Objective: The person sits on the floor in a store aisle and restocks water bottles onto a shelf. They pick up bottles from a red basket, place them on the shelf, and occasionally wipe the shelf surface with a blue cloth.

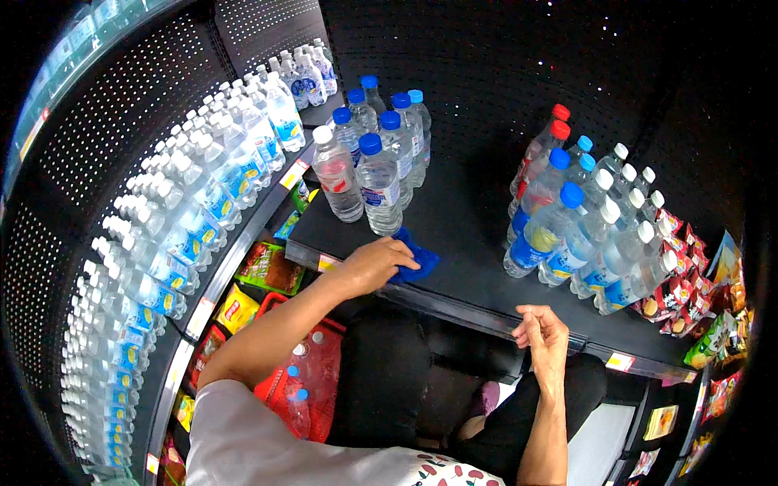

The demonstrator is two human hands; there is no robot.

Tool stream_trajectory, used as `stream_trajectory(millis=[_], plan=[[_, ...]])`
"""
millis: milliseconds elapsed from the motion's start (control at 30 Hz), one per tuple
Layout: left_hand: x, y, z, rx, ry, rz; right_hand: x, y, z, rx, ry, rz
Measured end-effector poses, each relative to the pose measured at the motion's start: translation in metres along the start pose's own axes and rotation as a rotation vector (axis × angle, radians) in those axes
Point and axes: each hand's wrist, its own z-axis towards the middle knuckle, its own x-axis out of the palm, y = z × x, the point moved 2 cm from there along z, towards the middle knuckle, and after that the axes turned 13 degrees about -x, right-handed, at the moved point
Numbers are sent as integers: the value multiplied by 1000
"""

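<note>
My left hand presses a blue cloth onto the front part of a black shelf. Just beyond the cloth stands a clear plastic bottle with a blue cap, and beside it one with a white cap; several more blue-capped bottles are behind them. My right hand is over the shelf's front edge, its fingers bent and close together; whether they hold anything cannot be told. Beyond it on the right, clear bottles with blue, white and red caps stand in a group.
Long rows of white-capped bottles fill the shelf at left. Below, a red basket holds some bottles, beside snack packets. Red snack packets lie at the right. A shelf rail runs above my knees.
</note>
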Motion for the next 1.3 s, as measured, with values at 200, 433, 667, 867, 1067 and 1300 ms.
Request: stream_trajectory(millis=[200, 433, 667, 867, 1067, 1300], plan=[[-26, 40, -31, -203, -95, 50, 4, -1, 0, 20, 14, -32], [-37, 99, -61, -446, -327, 169, 10, -1, 1, 18, 43, -77], [-30, 121, -61, -609, -337, 266, 19, -15, 0, 30, 77, -96], [-35, 153, -41, -590, -381, 286, 38, -17, 0, 27, 92, -131], [-41, 174, 3, -498, -397, 515, 55, -15, -16, 19, 43, -117], [-57, 238, 63, -581, -265, 250, 85, -2, -30, 5, 106, -174]])
